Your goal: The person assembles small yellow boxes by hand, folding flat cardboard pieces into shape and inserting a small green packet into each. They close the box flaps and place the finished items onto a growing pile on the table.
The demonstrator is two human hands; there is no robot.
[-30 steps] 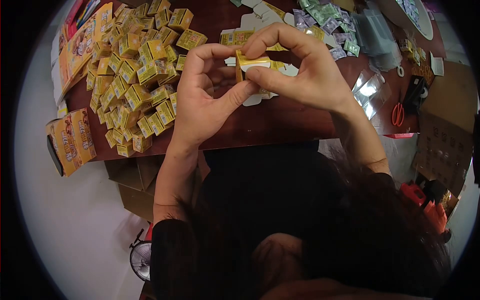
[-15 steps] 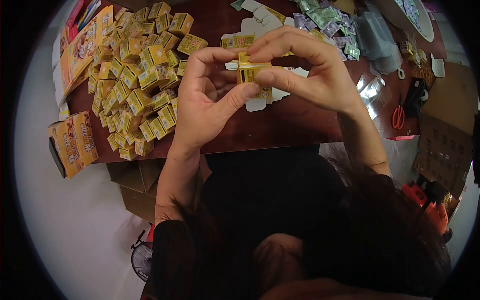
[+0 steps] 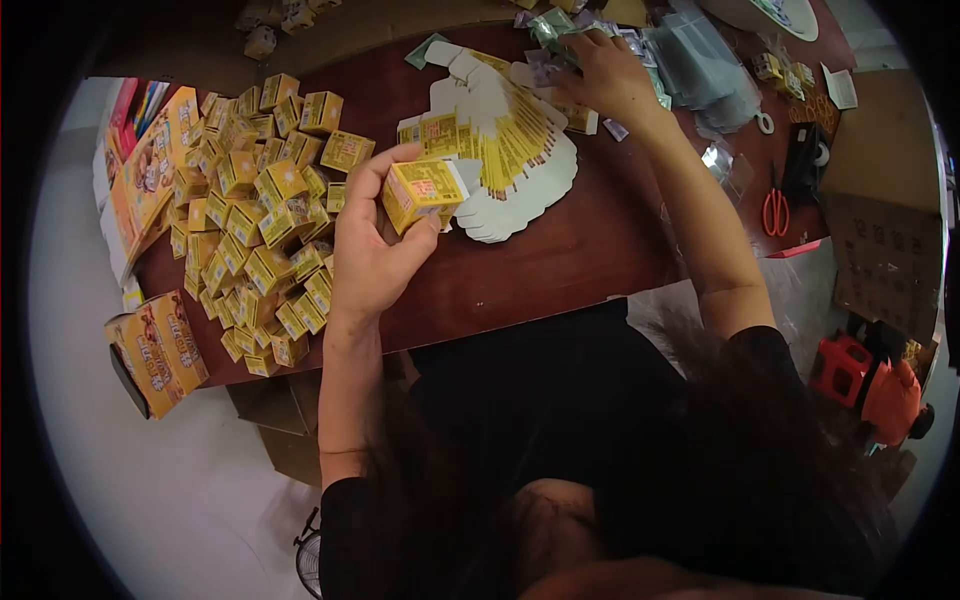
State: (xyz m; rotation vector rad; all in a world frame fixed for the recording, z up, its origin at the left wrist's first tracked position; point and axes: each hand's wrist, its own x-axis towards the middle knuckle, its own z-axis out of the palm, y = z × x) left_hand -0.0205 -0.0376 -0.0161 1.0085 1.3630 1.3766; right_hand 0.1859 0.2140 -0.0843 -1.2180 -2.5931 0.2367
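Observation:
My left hand (image 3: 375, 235) grips a small yellow carton (image 3: 425, 192) with its white flap standing open on the right side. Up at the back, my right hand (image 3: 607, 78) reaches over a heap of small green and purple sachets (image 3: 548, 28), thumb and fingers apart; the fingertips are partly hidden. Between the hands lies a fanned stack of flat, unfolded yellow-and-white cartons (image 3: 535, 195). A large pile of folded yellow cartons (image 3: 270, 185) sits to the left of my left hand.
Clear plastic sheets (image 3: 690, 70) lie at the back right, near a white bowl (image 3: 785, 18). Red-handled scissors (image 3: 775, 212) and a black tape dispenser (image 3: 803, 165) rest by the right edge. An orange printed box (image 3: 160, 350) is at the left edge; a cardboard box (image 3: 885, 270) stands at right.
My right hand has let go of the carton and moved back and right to the sachets. My left hand has shifted left, still holding the carton, whose flap now shows open. The view has tilted slightly.

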